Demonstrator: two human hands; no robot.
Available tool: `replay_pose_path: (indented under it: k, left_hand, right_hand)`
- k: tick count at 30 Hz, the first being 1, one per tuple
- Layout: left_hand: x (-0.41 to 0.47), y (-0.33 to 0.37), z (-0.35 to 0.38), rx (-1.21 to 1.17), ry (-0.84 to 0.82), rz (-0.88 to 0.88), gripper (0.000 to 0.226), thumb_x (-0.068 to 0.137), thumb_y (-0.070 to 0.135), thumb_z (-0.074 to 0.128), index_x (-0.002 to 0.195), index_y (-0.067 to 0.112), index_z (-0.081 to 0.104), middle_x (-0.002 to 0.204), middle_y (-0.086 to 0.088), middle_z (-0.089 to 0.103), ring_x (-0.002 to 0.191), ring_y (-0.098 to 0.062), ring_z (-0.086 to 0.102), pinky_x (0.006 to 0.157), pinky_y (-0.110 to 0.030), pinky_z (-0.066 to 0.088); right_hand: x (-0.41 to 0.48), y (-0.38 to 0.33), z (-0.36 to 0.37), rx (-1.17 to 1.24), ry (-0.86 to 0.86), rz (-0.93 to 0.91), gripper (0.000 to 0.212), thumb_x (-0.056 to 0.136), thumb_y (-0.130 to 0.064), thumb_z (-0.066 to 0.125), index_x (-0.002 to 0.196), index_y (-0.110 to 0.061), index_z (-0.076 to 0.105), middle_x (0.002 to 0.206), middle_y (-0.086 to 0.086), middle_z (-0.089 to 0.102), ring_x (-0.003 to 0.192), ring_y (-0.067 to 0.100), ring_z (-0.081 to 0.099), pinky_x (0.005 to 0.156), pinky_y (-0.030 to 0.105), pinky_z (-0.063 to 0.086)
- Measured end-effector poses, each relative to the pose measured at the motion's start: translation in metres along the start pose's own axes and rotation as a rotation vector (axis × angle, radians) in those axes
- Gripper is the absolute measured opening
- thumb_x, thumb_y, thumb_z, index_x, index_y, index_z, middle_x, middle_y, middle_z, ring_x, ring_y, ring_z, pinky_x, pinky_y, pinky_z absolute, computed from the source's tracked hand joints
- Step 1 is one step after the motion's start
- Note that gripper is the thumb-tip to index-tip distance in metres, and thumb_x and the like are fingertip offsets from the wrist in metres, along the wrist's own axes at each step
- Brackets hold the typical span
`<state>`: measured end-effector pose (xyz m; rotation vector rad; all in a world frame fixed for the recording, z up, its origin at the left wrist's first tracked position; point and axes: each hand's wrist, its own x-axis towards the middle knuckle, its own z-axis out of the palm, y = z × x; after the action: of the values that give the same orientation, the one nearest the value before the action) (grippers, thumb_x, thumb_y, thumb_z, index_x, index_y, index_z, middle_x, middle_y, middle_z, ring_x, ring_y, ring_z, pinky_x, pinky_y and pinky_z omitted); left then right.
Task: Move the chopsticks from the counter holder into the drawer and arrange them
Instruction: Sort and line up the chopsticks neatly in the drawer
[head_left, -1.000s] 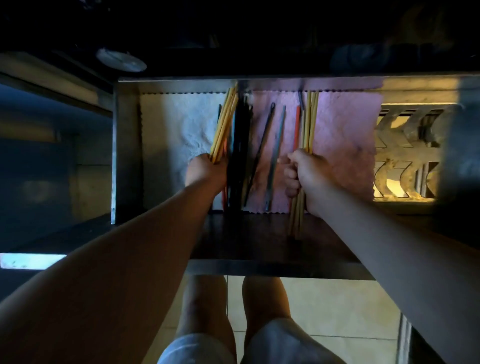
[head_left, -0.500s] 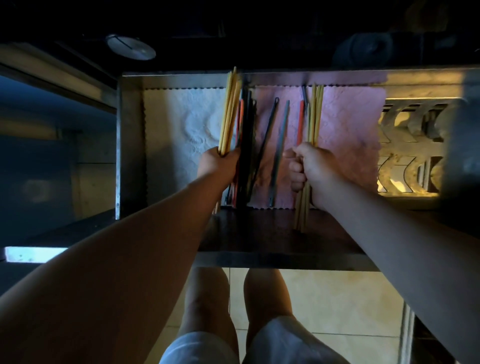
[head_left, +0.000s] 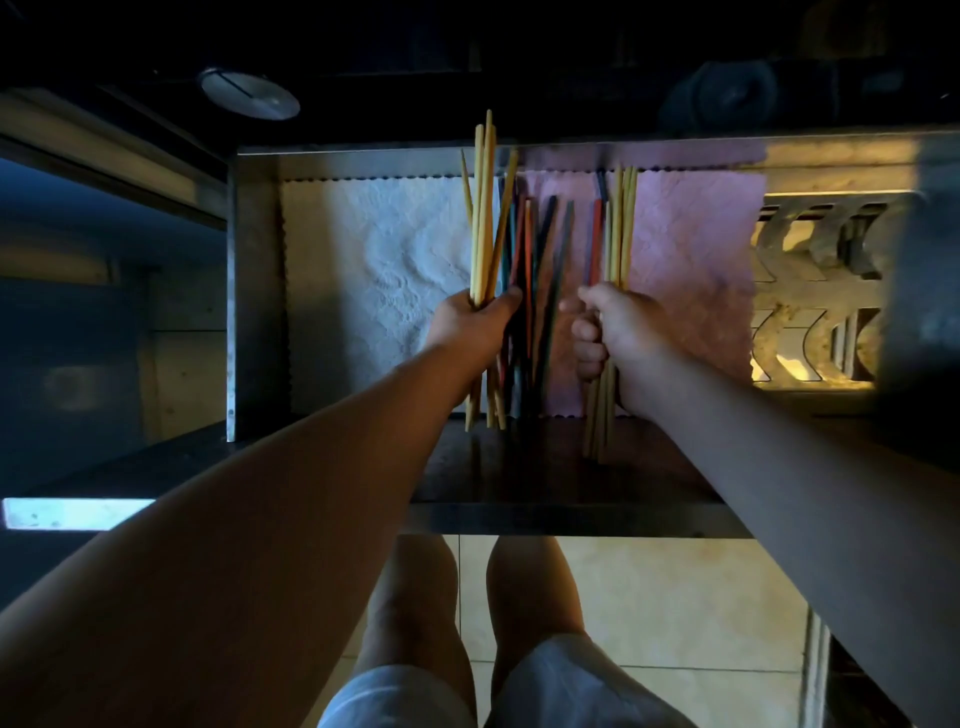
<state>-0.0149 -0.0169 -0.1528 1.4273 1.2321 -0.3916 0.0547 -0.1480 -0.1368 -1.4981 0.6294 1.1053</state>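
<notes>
Floor: pale tiles (head_left: 649, 597) nearest, with the person's bare knees and light shorts (head_left: 561, 686) over them.
Drawer: pulled open, metal front edge (head_left: 519, 519) closest, dark bare strip behind it.
Left hand: left hand (head_left: 467, 325) closed around a bundle of pale wooden chopsticks (head_left: 483, 218), tips fanning up past the drawer's back wall.
Right hand: right hand (head_left: 618, 332) closed around a second bundle of pale chopsticks (head_left: 621, 228), butt ends sticking out below the fist over the dark strip.
Loose sticks: dark, red and blue chopsticks (head_left: 535, 291) between the two hands; cannot tell whether they lie on the liner or sit partly in the left grip.
Liner: white embossed cloth (head_left: 374, 270) on the left, pink cloth (head_left: 691, 260) on the right, edges meeting under the sticks.
Far right: perforated metal rack (head_left: 815, 291), lit yellow.
Far left: round metal disc (head_left: 249, 93) in the dark above the drawer.
</notes>
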Motion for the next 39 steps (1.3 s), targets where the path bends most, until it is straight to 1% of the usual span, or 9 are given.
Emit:
replay_pose_path:
  k: [4,9,13,23,28,32,34,36,39]
  left_hand:
    - [-0.006,0.003,-0.005,0.005,-0.027,0.016,0.028,0.087,0.043,0.067,0.082,0.016,0.063,0.102,-0.019,0.072,0.093,-0.032,0.071,0.083,-0.051,0.058]
    - [-0.018,0.005,-0.031,0.004,-0.052,0.019,0.027,0.093,0.039,0.062,0.088,0.013,0.060,0.068,-0.006,0.070,0.047,-0.018,0.067,0.045,-0.029,0.054]
    - [-0.022,0.002,-0.064,0.011,-0.057,-0.036,0.035,0.096,0.044,0.055,0.099,0.010,0.064,0.054,0.003,0.054,0.036,-0.010,0.048,0.038,-0.021,0.040]
    - [-0.015,-0.003,-0.135,-0.163,-0.119,-0.332,0.033,0.093,0.043,0.060,0.103,0.012,0.065,0.078,-0.002,0.060,0.055,-0.010,0.056,0.047,-0.024,0.049]
    - [-0.006,-0.008,-0.152,-0.273,-0.110,-0.390,0.019,0.095,0.029,0.061,0.107,0.015,0.062,0.086,-0.004,0.067,0.062,-0.014,0.068,0.050,-0.028,0.056]
    - [0.007,-0.017,-0.162,-0.212,-0.107,-0.343,0.024,0.095,0.028,0.061,0.118,0.021,0.058,0.100,-0.003,0.071,0.087,-0.018,0.070,0.066,-0.035,0.059]
    - [0.016,-0.021,-0.164,-0.158,-0.080,-0.285,0.032,0.092,0.027,0.065,0.123,0.020,0.058,0.102,-0.004,0.071,0.090,-0.019,0.070,0.076,-0.039,0.060]
    - [0.025,-0.024,-0.165,-0.083,-0.029,-0.248,0.037,0.091,0.024,0.068,0.126,0.018,0.058,0.105,-0.008,0.069,0.092,-0.024,0.069,0.080,-0.042,0.059]
    - [0.035,-0.029,-0.169,0.033,0.032,-0.198,0.038,0.091,0.013,0.063,0.128,0.016,0.058,0.106,-0.008,0.066,0.100,-0.030,0.065,0.081,-0.038,0.056]
  right_hand:
    - [-0.006,-0.005,0.002,0.044,-0.127,0.026,0.028,0.096,-0.035,0.050,0.083,-0.014,0.062,0.049,-0.005,0.045,0.032,0.008,0.036,0.036,0.017,0.032]
    - [-0.016,-0.013,0.018,0.055,-0.232,0.038,0.031,0.096,-0.041,0.052,0.091,-0.012,0.061,0.053,-0.003,0.049,0.036,0.009,0.036,0.038,0.019,0.032]
    - [-0.018,-0.019,0.046,0.046,-0.295,0.110,0.031,0.098,-0.040,0.047,0.091,-0.012,0.059,0.056,0.000,0.049,0.034,0.008,0.032,0.036,0.017,0.029]
    - [-0.013,-0.007,0.108,-0.217,-0.182,0.121,0.028,0.097,-0.030,0.053,0.088,-0.008,0.068,0.054,-0.001,0.067,0.041,0.011,0.059,0.043,0.024,0.050]
    - [-0.003,0.005,0.134,-0.291,-0.129,0.098,0.022,0.092,-0.031,0.060,0.083,-0.015,0.071,0.060,-0.002,0.072,0.062,0.018,0.068,0.070,0.044,0.059]
    - [0.001,0.010,0.155,-0.339,-0.069,0.046,0.005,0.088,-0.025,0.067,0.083,-0.026,0.066,0.076,-0.003,0.072,0.076,0.015,0.068,0.060,0.034,0.057]
    - [0.007,0.014,0.166,-0.307,-0.056,0.023,0.011,0.090,-0.014,0.064,0.090,-0.023,0.070,0.099,0.002,0.069,0.100,0.023,0.064,0.083,0.043,0.056]
    - [0.011,0.018,0.176,-0.312,-0.040,0.039,0.015,0.090,-0.011,0.062,0.097,-0.022,0.069,0.105,0.006,0.068,0.104,0.027,0.063,0.096,0.052,0.048]
    - [0.018,0.024,0.191,-0.432,0.021,0.044,0.030,0.090,-0.019,0.063,0.119,-0.017,0.059,0.109,0.010,0.065,0.099,0.031,0.062,0.067,0.045,0.050]
